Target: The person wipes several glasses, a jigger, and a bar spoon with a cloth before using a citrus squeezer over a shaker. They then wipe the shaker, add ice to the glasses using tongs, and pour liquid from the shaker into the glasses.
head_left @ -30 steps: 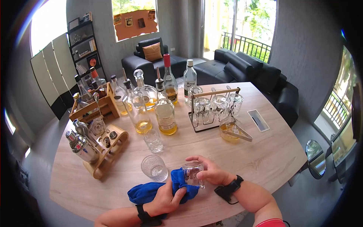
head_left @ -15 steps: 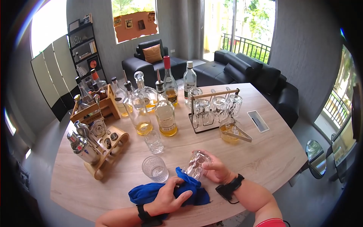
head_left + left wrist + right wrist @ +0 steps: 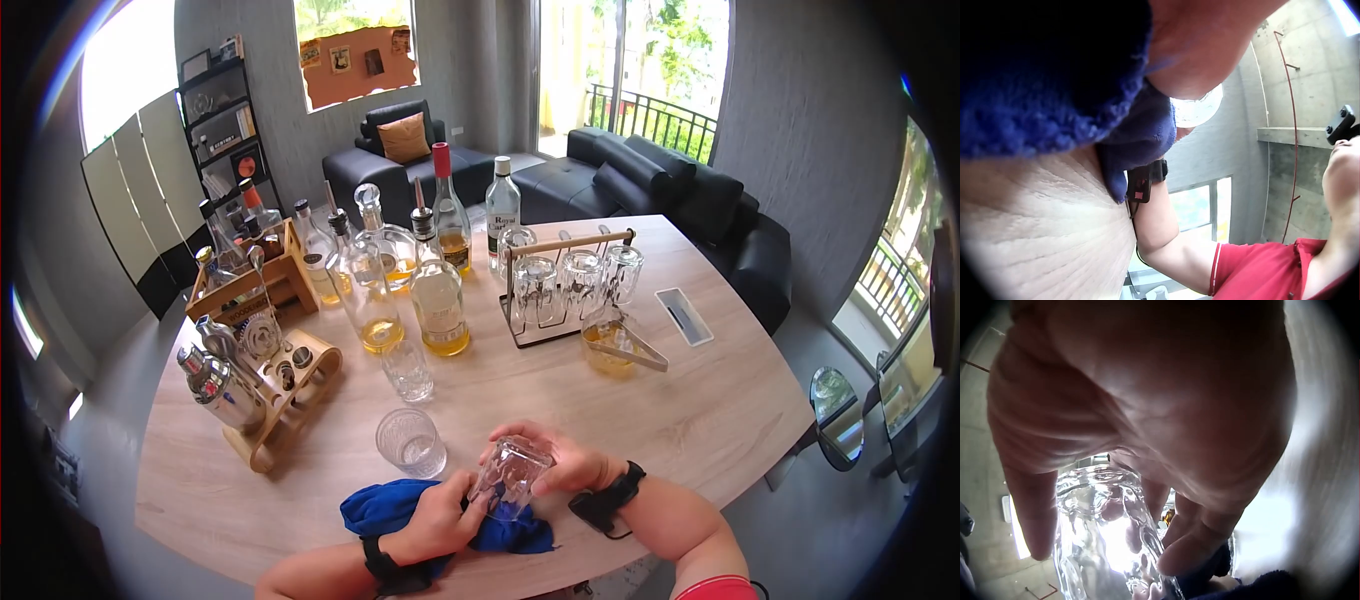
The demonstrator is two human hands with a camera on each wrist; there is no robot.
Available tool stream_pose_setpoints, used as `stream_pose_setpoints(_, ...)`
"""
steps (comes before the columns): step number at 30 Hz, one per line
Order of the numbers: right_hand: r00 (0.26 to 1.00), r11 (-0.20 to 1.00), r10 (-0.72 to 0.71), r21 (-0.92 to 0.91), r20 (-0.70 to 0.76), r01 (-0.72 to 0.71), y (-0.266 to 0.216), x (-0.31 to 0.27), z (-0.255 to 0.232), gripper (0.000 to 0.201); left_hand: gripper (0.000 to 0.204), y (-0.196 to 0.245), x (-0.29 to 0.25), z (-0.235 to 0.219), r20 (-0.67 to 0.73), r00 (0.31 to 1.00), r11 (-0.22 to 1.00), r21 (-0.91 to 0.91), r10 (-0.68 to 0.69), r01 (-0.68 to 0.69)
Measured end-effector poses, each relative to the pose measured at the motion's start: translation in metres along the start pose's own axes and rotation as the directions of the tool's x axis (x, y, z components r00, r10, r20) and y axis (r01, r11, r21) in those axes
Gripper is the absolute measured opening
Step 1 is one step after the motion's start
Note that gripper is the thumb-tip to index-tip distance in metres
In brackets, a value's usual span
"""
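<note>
Near the table's front edge, my right hand (image 3: pixel 548 462) grips a clear textured glass (image 3: pixel 510 477), tilted with its mouth towards the blue cloth (image 3: pixel 390 505). My left hand (image 3: pixel 452 505) holds a bunch of that cloth against the lower end of the glass. In the right wrist view my palm and curled fingers (image 3: pixel 1185 550) wrap the glass (image 3: pixel 1100 544), with cloth (image 3: pixel 1266 584) below. The left wrist view is mostly filled by the cloth (image 3: pixel 1041 75) and the wooden table (image 3: pixel 1035 231).
A second tumbler (image 3: pixel 410 442) stands left of the hands, and a small glass (image 3: pixel 407 370) behind it. Farther back are several liquor bottles (image 3: pixel 440 295), a rack of hanging glasses (image 3: pixel 565 285), a bowl with tongs (image 3: pixel 615 347), a wooden bar-tool stand (image 3: pixel 265 390) and a crate (image 3: pixel 250 282).
The right hand has tipped the glass over and brought it down towards the cloth. The left hand has bunched the cloth up against the glass.
</note>
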State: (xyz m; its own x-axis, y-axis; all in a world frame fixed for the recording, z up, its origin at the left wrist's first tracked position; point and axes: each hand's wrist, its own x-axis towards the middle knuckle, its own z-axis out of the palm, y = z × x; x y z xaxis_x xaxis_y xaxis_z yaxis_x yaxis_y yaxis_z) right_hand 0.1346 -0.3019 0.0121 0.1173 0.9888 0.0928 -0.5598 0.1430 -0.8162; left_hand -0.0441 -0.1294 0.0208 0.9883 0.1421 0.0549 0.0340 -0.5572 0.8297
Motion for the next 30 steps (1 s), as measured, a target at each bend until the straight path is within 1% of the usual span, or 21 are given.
stream_pose_setpoints(2, 0.997, 0.999, -0.043, -0.004, -0.070, 0.043, 0.003, 0.000, -0.001, 0.095, 0.022, 0.000, -0.001, 0.002, -0.066, 0.997, 0.997, -0.065, 0.036, -0.040)
stream_pose_setpoints(3, 0.997, 0.999, -0.032, 0.013, -0.076, 0.033, 0.003, -0.001, -0.001, 0.095, 0.020, -0.004, -0.001, 0.004, -0.061, 0.998, 0.996, -0.081, 0.018, -0.023)
stream_pose_setpoints(4, 0.991, 0.997, -0.073, 0.021, -0.114, 0.076, 0.001, -0.001, -0.002, 0.094, 0.020, -0.005, -0.003, 0.006, -0.053, 0.999, 0.996, -0.087, 0.001, -0.006)
stream_pose_setpoints(5, 0.982, 0.992, -0.116, 0.023, -0.152, 0.121, -0.002, -0.001, -0.002, 0.093, 0.019, -0.004, -0.002, 0.006, -0.053, 0.998, 0.993, -0.111, 0.035, -0.040)
stream_pose_setpoints(6, 0.982, 0.993, -0.108, 0.031, -0.157, 0.114, -0.003, -0.002, -0.003, 0.093, 0.019, -0.002, -0.001, 0.006, -0.055, 0.996, 0.988, -0.134, 0.071, -0.077)
stream_pose_setpoints(8, 0.916, 0.965, -0.248, -0.001, -0.315, 0.261, -0.009, -0.002, -0.004, 0.087, 0.017, 0.000, -0.001, 0.003, -0.021, 0.999, 0.995, -0.095, 0.035, -0.036)
stream_pose_setpoints(9, 0.886, 0.950, -0.303, -0.032, -0.352, 0.312, -0.014, -0.002, -0.002, 0.082, 0.018, -0.001, 0.000, 0.003, -0.029, 0.997, 0.992, -0.095, 0.074, -0.077)
stream_pose_setpoints(10, 0.886, 0.951, -0.298, -0.033, -0.354, 0.307, -0.019, -0.002, -0.003, 0.082, 0.018, -0.001, 0.001, 0.003, -0.038, 0.993, 0.988, -0.097, 0.116, -0.119)
stream_pose_setpoints(12, 0.792, 0.898, -0.423, -0.088, -0.441, 0.431, -0.031, -0.003, -0.006, 0.075, 0.018, 0.002, 0.001, 0.002, -0.038, 0.992, 0.987, -0.101, 0.122, -0.125)
stream_pose_setpoints(13, 0.761, 0.882, -0.463, -0.152, -0.454, 0.446, -0.042, -0.002, -0.005, 0.069, 0.018, 0.003, 0.001, 0.002, -0.049, 0.992, 0.986, -0.115, 0.118, -0.123)
stream_pose_setpoints(14, 0.765, 0.884, -0.461, -0.158, -0.450, 0.440, -0.054, -0.001, -0.004, 0.069, 0.017, 0.003, 0.002, 0.002, -0.061, 0.992, 0.984, -0.130, 0.115, -0.122)
stream_pose_setpoints(16, 0.571, 0.749, -0.660, -0.481, -0.488, 0.455, -0.079, 0.002, 0.000, 0.067, 0.018, 0.002, 0.002, 0.003, -0.064, 0.991, 0.984, -0.124, 0.120, -0.128)
stream_pose_setpoints(17, 0.492, 0.688, -0.723, -0.570, -0.485, 0.450, -0.097, 0.006, 0.002, 0.064, 0.018, 0.002, 0.002, 0.003, -0.061, 0.990, 0.985, -0.112, 0.124, -0.130)
stream_pose_setpoints(18, 0.409, 0.621, -0.781, -0.652, -0.472, 0.434, -0.116, 0.012, 0.001, 0.060, 0.018, 0.001, 0.002, 0.003, -0.063, 0.990, 0.985, -0.116, 0.123, -0.129)
stream_pose_setpoints(20, 0.332, 0.435, -0.884, -0.841, -0.330, 0.323, -0.159, 0.021, -0.016, 0.055, 0.019, 0.001, 0.003, 0.003, -0.046, 0.991, 0.985, -0.112, 0.127, -0.131)
stream_pose_setpoints(22, 0.255, 0.350, -0.923, -0.901, -0.287, 0.257, -0.196, 0.038, -0.020, 0.061, 0.019, 0.002, 0.003, 0.003, -0.049, 0.990, 0.985, -0.106, 0.132, -0.136)
stream_pose_setpoints(24, 0.220, 0.343, -0.922, -0.936, -0.319, 0.082, -0.228, 0.053, -0.040, 0.066, 0.019, 0.003, 0.003, 0.002, -0.054, 0.989, 0.985, -0.098, 0.138, -0.143)
stream_pose_setpoints(26, 0.221, 0.395, -0.892, -0.918, -0.394, -0.045, -0.247, 0.066, -0.052, 0.069, 0.019, 0.003, 0.003, 0.002, -0.058, 0.988, 0.983, -0.101, 0.147, -0.152)
stream_pose_setpoints(28, 0.223, 0.365, -0.895, -0.921, -0.388, -0.138, -0.256, 0.080, -0.075, 0.075, 0.019, 0.003, 0.003, 0.002, -0.060, 0.987, 0.983, -0.100, 0.150, -0.156)
stream_pose_setpoints(29, 0.225, 0.363, -0.895, -0.922, -0.386, -0.137, -0.259, 0.086, -0.087, 0.075, 0.020, 0.003, 0.003, 0.002, -0.059, 0.986, 0.982, -0.101, 0.154, -0.159)
stream_pose_setpoints(30, 0.233, 0.357, -0.882, -0.903, -0.411, -0.241, -0.261, 0.092, -0.099, 0.077, 0.020, 0.002, 0.003, 0.002, -0.062, 0.986, 0.982, -0.101, 0.153, -0.159)
